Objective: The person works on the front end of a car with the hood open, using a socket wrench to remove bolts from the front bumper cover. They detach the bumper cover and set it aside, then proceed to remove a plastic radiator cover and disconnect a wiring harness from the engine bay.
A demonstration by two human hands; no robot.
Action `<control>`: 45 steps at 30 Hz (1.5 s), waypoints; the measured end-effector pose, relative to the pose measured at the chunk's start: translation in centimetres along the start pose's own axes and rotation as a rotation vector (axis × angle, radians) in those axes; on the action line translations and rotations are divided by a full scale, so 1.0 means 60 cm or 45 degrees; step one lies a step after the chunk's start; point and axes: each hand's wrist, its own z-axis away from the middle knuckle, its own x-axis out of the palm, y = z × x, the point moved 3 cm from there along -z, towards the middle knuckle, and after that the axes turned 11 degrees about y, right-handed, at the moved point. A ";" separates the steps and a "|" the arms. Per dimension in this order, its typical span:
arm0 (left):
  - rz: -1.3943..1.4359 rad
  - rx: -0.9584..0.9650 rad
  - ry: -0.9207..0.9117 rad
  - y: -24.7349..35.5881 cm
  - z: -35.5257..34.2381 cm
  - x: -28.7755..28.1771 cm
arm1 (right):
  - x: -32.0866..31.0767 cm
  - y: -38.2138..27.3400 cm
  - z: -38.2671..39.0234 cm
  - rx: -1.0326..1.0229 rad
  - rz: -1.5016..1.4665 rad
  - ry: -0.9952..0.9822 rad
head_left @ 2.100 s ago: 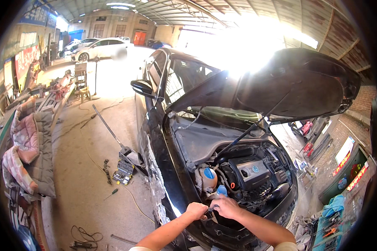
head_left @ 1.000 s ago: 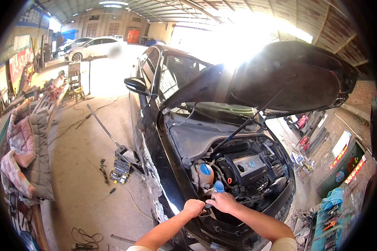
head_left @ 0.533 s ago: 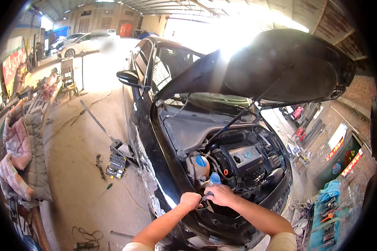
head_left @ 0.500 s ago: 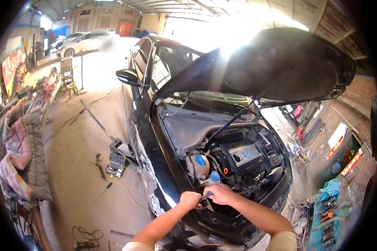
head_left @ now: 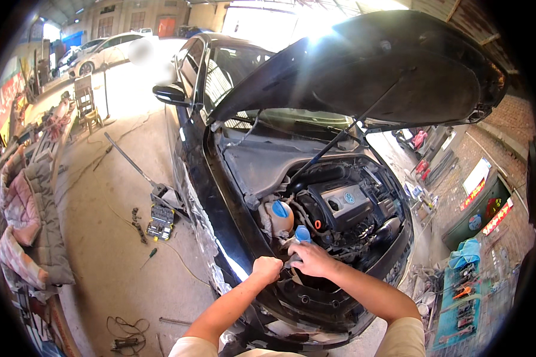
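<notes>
"While the left hand is kept clenched over the front corner of the black car, how is the right hand held?"

"More loosely, it seems, than half a second ago. A dark piece was pinched by it then; now its fingers are seen spread over that piece. Whether any grip is kept cannot be told."

"And what is grasped by the left?"

"That is hidden. Only a curled fist is shown, set just beside the right hand."

"Where is the dark piece placed?"

"Between the two hands, partly covered by the right one, just in front of the blue cap."

"Has the spot been changed?"

"No, the same corner is being worked at. The view has been tipped down, so everything is shown higher. By the spread fingers a shift of grip is suggested, rather than a step completed."

"Farther off?"

"Behind the cap, the tank and the engine have been left alone, and the bonnet is still propped up. Well beyond, a white car is parked as before."
</notes>
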 end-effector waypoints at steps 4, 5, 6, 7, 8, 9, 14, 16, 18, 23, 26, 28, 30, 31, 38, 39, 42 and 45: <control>-0.010 -0.011 -0.037 -0.003 0.001 0.001 | 0.013 -0.003 -0.013 0.301 0.323 -0.279; -0.017 0.003 -0.028 -0.004 0.001 0.003 | 0.012 -0.007 -0.011 0.208 0.284 -0.260; -0.026 0.016 -0.019 -0.007 0.002 0.005 | 0.010 -0.014 -0.008 0.115 0.244 -0.241; -0.034 0.028 -0.009 -0.009 0.003 0.006 | 0.009 -0.018 -0.006 0.020 0.203 -0.222; -0.024 0.027 -0.012 -0.006 0.002 0.006 | 0.006 -0.016 -0.003 -0.033 0.136 -0.161; -0.015 0.025 -0.014 -0.003 -0.001 0.005 | 0.004 -0.010 -0.001 -0.088 0.069 -0.101; -0.023 0.006 -0.018 -0.005 0.002 0.008 | 0.011 -0.011 -0.013 0.210 0.341 -0.183; -0.034 -0.009 -0.013 -0.006 0.002 0.012 | 0.012 -0.013 -0.011 0.102 0.203 -0.182; -0.038 -0.010 -0.017 -0.002 0.000 0.013 | 0.013 -0.002 0.002 -0.133 0.068 -0.110; -0.027 -0.046 0.014 0.000 0.000 0.001 | 0.008 0.000 -0.007 0.248 0.181 -0.237; 0.018 -0.038 0.011 -0.002 0.010 -0.005 | 0.007 -0.018 -0.010 0.243 0.179 -0.326; 0.046 -0.050 0.028 -0.005 0.009 -0.005 | -0.007 -0.029 0.000 0.010 0.076 -0.219; 0.066 0.027 0.094 0.003 0.003 0.003 | -0.006 -0.009 0.007 0.029 0.075 -0.124; 0.054 0.036 0.093 0.001 -0.002 0.012 | 0.002 0.002 0.003 0.106 0.125 -0.052; 0.063 0.034 0.150 -0.003 0.006 0.012 | -0.015 -0.037 -0.005 -0.218 0.025 -0.076; 0.068 0.043 0.144 -0.002 0.006 0.012 | -0.014 -0.031 -0.005 -0.122 0.038 -0.074; 0.058 0.018 0.146 -0.008 0.006 0.024 | -0.007 -0.027 -0.013 0.172 0.159 -0.181; 0.042 0.037 0.149 -0.001 0.004 0.014 | -0.016 -0.039 -0.018 0.249 0.285 -0.322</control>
